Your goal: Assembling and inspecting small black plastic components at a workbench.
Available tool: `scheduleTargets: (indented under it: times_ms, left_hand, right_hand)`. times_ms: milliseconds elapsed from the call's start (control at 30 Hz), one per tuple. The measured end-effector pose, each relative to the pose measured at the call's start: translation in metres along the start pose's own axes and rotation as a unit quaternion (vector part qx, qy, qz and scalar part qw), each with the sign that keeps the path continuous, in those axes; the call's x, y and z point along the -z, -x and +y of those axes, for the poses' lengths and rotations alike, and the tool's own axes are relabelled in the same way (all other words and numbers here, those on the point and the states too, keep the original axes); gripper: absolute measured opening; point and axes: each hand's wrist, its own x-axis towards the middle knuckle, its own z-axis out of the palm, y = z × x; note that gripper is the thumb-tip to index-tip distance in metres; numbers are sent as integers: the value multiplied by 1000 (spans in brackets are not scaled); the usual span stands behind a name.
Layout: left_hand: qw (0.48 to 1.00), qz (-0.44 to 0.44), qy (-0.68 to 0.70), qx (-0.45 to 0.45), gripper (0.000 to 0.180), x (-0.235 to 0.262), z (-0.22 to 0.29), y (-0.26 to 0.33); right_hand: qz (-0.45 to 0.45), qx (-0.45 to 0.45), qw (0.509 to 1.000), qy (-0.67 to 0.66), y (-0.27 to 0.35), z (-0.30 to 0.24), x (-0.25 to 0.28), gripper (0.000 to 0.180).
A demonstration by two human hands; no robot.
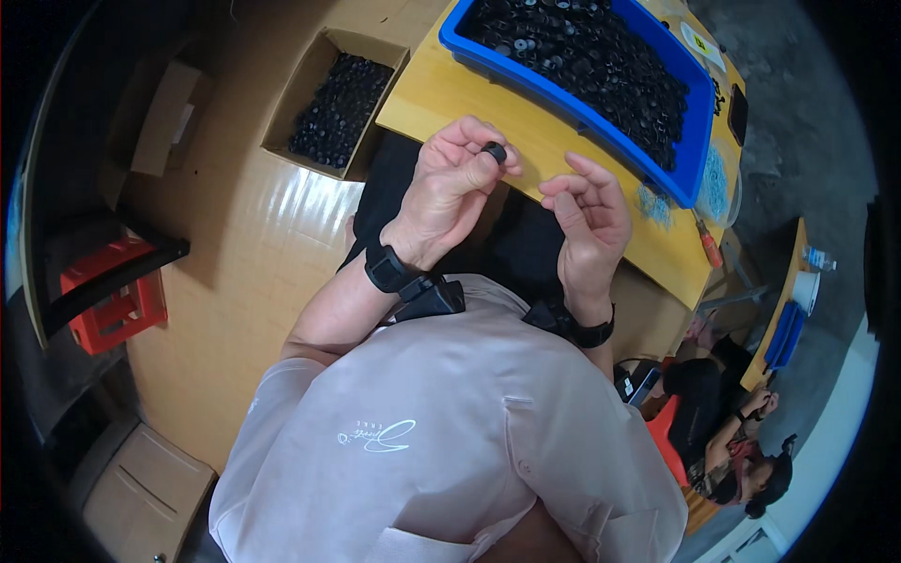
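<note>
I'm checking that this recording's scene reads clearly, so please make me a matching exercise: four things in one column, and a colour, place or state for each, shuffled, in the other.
Things:
1. Round piece
2. Tray
3. Box
4. Screwdriver

Descriptions:
A. Brown, left of the table
B. Has an orange-red handle
C. Pinched in the left hand
D. Blue, on the table

Right pairs: 1-C, 2-D, 3-A, 4-B
</note>
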Motion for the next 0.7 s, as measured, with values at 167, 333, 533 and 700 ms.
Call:
scheduleTargets:
  times_ms: [167,333,533,700]
  left_hand:
    - [995,23,-94,-25,30,-12,7,-3]
    - [979,4,-194,-63,30,-7,16,0]
    - [998,52,-13,-13,32,0,22,-3]
    - [996,28,80,-10,30,13,21,-3]
  right_hand:
    - [7,-18,1000,3,-4,0,1,33]
    - [4,-21,1000,0,-5,3,0,33]
    - [10,-36,999,7,-7,5,-3,33]
    - [6,-54,998,-7,-11,6,-5,33]
